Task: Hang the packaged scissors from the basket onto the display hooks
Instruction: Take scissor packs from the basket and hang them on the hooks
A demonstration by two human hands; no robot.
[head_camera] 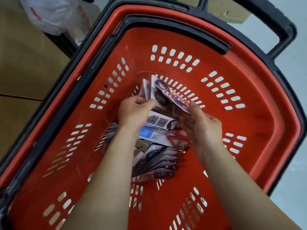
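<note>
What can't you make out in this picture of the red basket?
Head view:
- Display hooks: out of frame.
- Print on the packaged scissors: blurred, too small.
- Number of packs held: they overlap, and the left hand and right hand cover them.
- Stack of packs in the basket: partly hidden by forearms.
- White plastic bag: blurred, cut by top edge.

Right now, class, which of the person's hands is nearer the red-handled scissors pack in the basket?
Right. The right hand sits just beside the red-handled scissors pack; the left hand is farther off, up-left, pinching the raised packs.
</note>
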